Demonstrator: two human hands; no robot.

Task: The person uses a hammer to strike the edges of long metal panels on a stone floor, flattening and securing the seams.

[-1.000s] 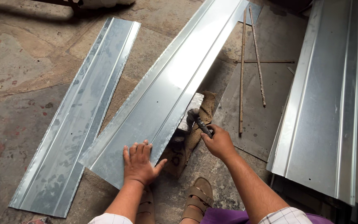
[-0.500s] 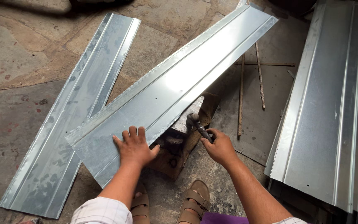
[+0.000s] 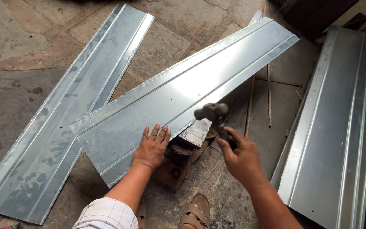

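Left hand point(image 3: 152, 148) flat, pressing metal sheet point(image 3: 183, 97) onto iron block point(image 3: 195, 132). Right hand point(image 3: 240, 157) gripping hammer point(image 3: 212, 112), head raised just over sheet edge. Edge looks mostly unworked tbh, lots left. Second sheet point(image 3: 64, 114) on floor.

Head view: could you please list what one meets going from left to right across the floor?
Flat metal sheet on the floor → ribbed metal sheet under the left hand → metal block → hammer in the right hand → thin rods → stack of metal sheets.
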